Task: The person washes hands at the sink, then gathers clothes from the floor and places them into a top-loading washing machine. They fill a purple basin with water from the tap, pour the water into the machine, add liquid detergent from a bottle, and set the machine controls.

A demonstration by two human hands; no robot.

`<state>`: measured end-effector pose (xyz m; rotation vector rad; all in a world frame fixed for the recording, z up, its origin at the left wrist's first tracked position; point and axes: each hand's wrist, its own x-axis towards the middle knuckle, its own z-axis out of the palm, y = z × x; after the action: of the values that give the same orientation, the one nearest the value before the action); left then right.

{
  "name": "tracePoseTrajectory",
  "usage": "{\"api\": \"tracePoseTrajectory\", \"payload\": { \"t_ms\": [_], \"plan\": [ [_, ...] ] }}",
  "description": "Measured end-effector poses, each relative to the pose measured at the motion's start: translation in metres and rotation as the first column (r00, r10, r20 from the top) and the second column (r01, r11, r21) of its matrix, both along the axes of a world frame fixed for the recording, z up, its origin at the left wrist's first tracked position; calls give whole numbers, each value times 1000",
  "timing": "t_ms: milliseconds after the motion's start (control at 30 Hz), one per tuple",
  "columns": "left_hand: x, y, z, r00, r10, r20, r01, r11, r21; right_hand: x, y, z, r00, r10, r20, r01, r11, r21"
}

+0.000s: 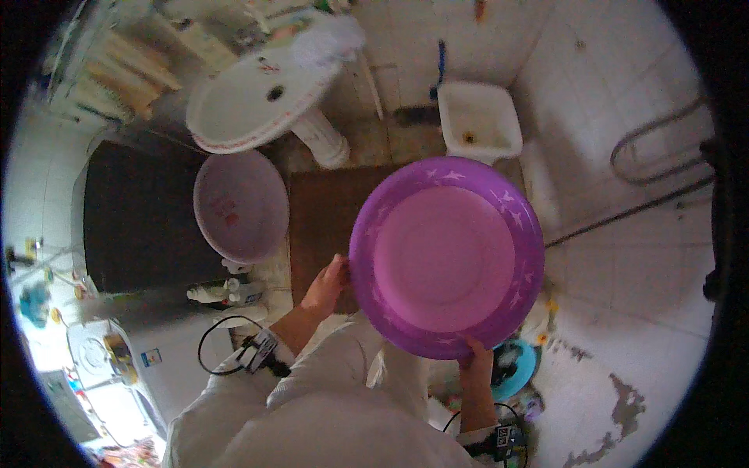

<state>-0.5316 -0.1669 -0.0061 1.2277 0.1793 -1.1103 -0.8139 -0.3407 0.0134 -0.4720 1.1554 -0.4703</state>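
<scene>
A round basin (446, 257), pink inside with a wide purple rim bearing pale star-like prints, is held up in front of me and looks empty. My left hand (325, 286) grips its left edge, with the fingers hidden behind the rim. At the near edge my right hand (475, 355) holds on too, the thumb lying over the rim. Beneath the basin a brown mat (320, 222) covers part of the tiled floor. A second, paler pink basin (241, 205) stands to the left, close to the pedestal washbasin.
The white washbasin (234, 111) on its pedestal (322, 137) is at the upper left. A white squat toilet (480, 117) lies beyond the purple basin. Bottles (234, 291) stand at left near a white washing machine (169, 345). A blue basin (518, 368) sits by my right arm. A metal rail (649, 140) juts from the right wall.
</scene>
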Motion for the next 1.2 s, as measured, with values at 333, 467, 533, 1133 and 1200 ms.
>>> {"api": "tracePoseTrajectory", "payload": {
  "t_ms": [333,467,533,1133,1200],
  "plan": [
    [55,60,120,801,575,168,-510,802,-313,190,-49,92,685,726,63,-650,648,-396],
    [124,104,141,641,732,231,-648,677,-348,293,-14,99,593,729,344,-703,676,-221],
    [149,123,153,595,761,258,-646,644,-410,328,5,105,557,764,325,-735,636,-236],
    [334,103,120,572,796,199,-709,601,-369,624,-102,77,630,667,-398,-579,61,-813],
    [340,94,117,562,800,207,-707,595,-382,667,-105,72,656,591,-470,-536,-74,-841]
  ]
}}
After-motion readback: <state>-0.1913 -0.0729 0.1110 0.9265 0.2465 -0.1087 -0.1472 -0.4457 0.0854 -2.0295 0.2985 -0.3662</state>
